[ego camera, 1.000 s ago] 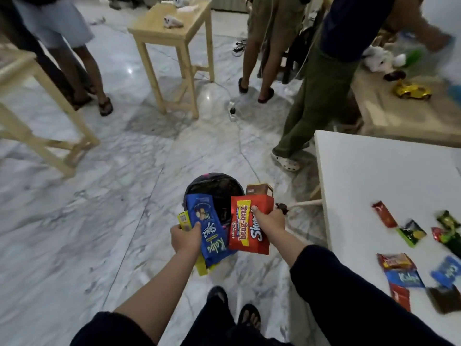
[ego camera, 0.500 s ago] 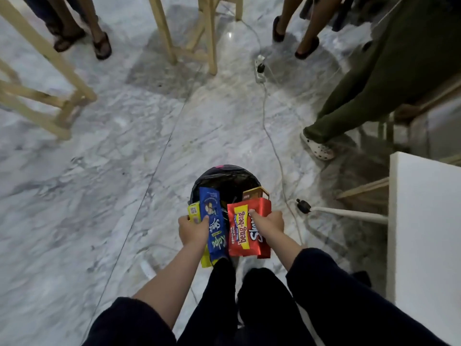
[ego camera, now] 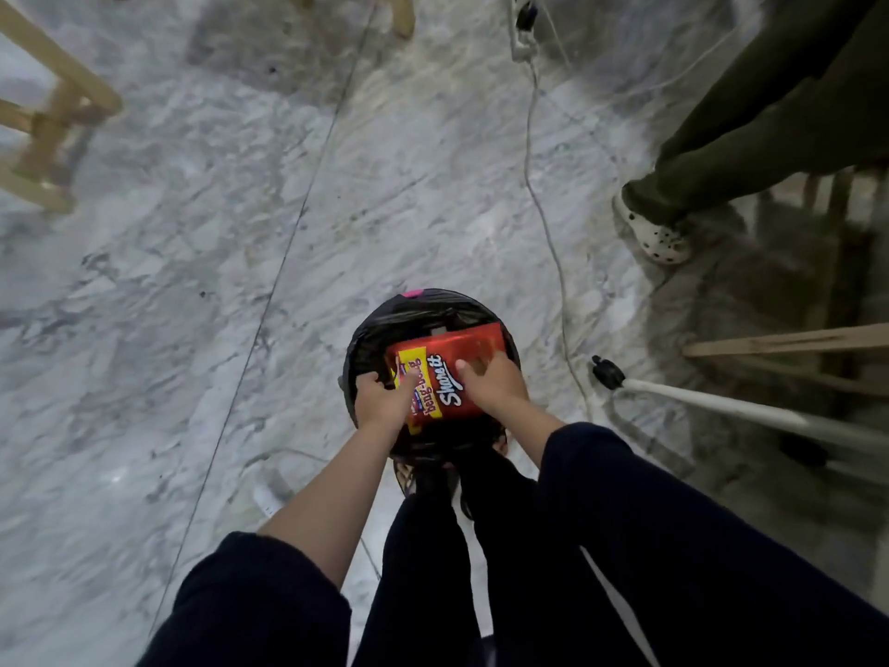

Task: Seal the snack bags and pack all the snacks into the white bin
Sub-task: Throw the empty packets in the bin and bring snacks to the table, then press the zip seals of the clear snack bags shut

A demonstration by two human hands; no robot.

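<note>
A round bin [ego camera: 365,339] lined with a black bag stands on the marble floor just in front of my feet. A red snack pack [ego camera: 447,373] with a yellow label lies flat across its mouth. My right hand [ego camera: 493,387] grips the pack's near right part, thumb on its top face. My left hand [ego camera: 382,402] is at the pack's left edge with its fingers curled down into the bin. Only a sliver of the blue and yellow packs [ego camera: 400,375] shows by those fingers; the rest is hidden.
A white cable [ego camera: 543,204] runs down the floor to the right of the bin. A white table leg [ego camera: 721,402] slants in from the right. Another person's leg and white shoe [ego camera: 659,233] stand at the right. Wooden table legs [ego camera: 57,108] are at the upper left.
Both hands have gone down from above the bin to its mouth. The red pack has turned from upright to flat, and the blue and yellow packs have dropped almost out of sight.
</note>
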